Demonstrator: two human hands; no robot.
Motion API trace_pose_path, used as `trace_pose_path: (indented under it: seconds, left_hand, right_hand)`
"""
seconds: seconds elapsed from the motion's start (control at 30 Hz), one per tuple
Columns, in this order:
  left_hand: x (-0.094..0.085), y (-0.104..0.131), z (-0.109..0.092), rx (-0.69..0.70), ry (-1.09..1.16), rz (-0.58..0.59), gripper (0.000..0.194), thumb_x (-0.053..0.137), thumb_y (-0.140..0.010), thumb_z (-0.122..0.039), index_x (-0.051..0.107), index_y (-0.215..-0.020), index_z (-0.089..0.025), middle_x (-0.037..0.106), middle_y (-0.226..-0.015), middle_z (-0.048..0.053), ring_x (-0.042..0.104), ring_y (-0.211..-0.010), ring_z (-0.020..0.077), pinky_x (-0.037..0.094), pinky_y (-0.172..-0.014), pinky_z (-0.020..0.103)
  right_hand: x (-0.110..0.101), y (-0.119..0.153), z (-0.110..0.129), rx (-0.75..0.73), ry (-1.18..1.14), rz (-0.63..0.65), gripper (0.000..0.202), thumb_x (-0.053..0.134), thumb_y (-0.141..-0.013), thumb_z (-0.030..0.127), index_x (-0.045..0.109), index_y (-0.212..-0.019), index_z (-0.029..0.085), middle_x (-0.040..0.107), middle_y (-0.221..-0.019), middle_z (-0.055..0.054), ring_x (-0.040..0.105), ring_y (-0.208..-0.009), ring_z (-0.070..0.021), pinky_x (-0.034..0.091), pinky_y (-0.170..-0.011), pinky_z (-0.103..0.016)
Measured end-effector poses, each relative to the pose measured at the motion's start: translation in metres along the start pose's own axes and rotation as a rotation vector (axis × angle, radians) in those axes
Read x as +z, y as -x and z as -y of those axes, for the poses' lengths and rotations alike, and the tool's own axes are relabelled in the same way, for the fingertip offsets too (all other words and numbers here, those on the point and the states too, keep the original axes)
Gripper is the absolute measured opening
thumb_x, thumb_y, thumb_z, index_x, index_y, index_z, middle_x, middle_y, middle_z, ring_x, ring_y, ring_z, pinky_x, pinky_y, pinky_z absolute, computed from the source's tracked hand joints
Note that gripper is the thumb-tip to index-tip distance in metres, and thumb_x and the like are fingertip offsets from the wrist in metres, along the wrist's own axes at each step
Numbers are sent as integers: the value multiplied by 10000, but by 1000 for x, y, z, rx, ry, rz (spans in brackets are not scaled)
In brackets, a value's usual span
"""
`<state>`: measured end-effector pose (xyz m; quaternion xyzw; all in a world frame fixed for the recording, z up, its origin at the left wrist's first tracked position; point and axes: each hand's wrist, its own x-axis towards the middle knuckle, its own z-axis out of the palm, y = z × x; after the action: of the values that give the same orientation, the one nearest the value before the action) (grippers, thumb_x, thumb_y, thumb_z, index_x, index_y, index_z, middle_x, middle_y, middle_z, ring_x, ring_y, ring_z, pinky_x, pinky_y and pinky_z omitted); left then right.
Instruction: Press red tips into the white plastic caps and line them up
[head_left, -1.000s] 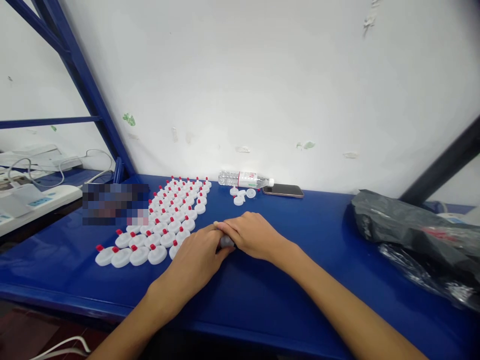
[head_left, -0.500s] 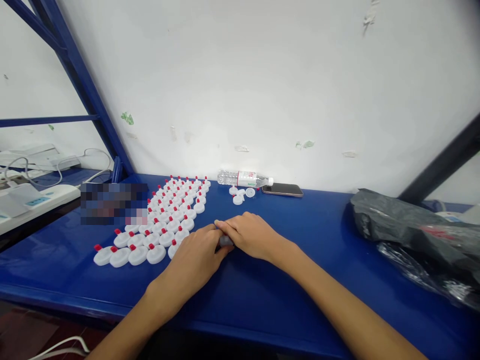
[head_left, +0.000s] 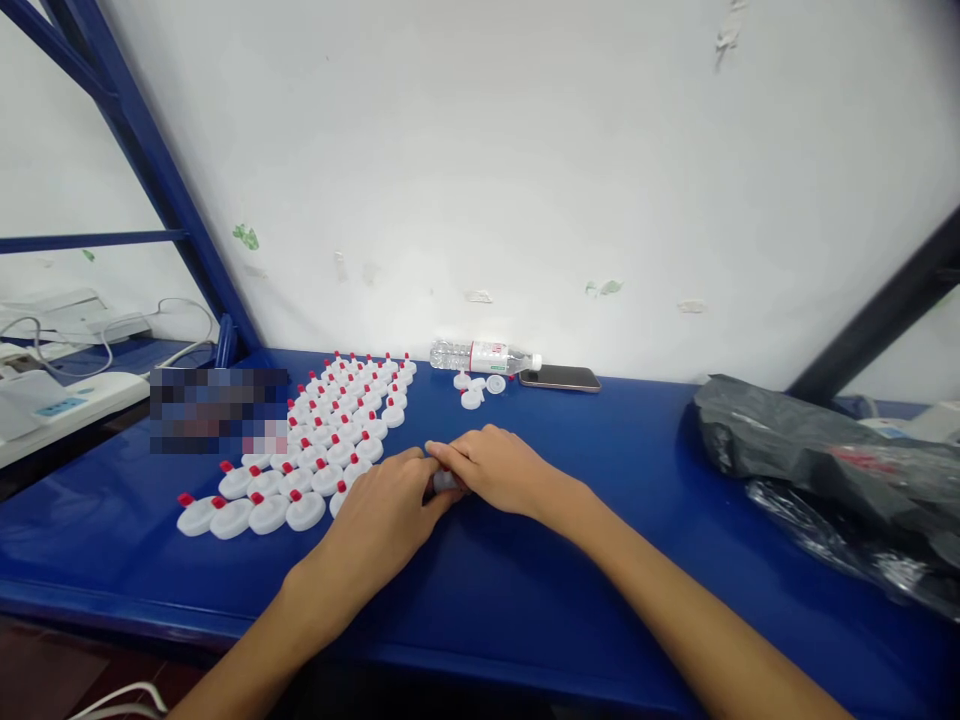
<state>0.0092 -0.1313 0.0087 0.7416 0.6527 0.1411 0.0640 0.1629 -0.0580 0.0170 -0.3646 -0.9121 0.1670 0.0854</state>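
Note:
Close together over the middle of the blue table, my left hand (head_left: 390, 505) and my right hand (head_left: 491, 470) both have their fingers curled around a small pale piece (head_left: 445, 482). Most of that piece is hidden by the fingers, so its kind cannot be made out. To the left of my left hand stand rows of round white caps with red tips (head_left: 306, 511), the nearest one partly behind the hand. Beyond my hands, a few loose white caps (head_left: 471, 398) lie in a small group.
At the wall lie a clear water bottle (head_left: 487, 356) on its side and a phone (head_left: 560, 377). A dark plastic bag (head_left: 810, 440) rests on the right. On the left are a blurred-out patch (head_left: 217, 410), a white power strip (head_left: 75, 405) and the blue rack post (head_left: 142, 170).
My hands stay closed together on the pale piece with hardly any movement. The whole view has shifted a little, so the caps, bottle and bag appear slightly farther left.

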Motion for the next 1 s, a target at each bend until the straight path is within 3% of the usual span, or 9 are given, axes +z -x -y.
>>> trace_pose_path:
  seconds: [0.37, 0.83, 1.0]
  left_hand:
    - [-3, 0, 1, -18, 12, -162, 209, 549, -943, -328, 731, -906, -234, 672, -881, 26, 603, -712, 173, 361, -620, 293]
    - [-2, -1, 1, 7, 40, -152, 261, 497, -971, -294, 683, -809, -206, 636, -828, 27, 584, -699, 165, 360, -632, 293]
    - [-1, -2, 2, 0, 48, -135, 240, 501, -965, -285, 712, -873, -214, 651, -871, 32, 590, -714, 171, 373, -646, 308]
  right_hand:
    - [1, -1, -5, 45, 16, 27, 610, 213, -1074, 487, 743, -949, 213, 747, -972, -91, 676, -894, -227, 419, -756, -295]
    - [0, -1, -7, 23, -21, 46, 708, 145, -1063, 536, 737, -861, 204, 727, -852, -83, 673, -815, -221, 430, -707, -292]
    - [1, -1, -7, 27, -38, 36, 710, 151, -1063, 533, 725, -821, 191, 733, -853, -88, 673, -804, -219, 433, -718, -302]
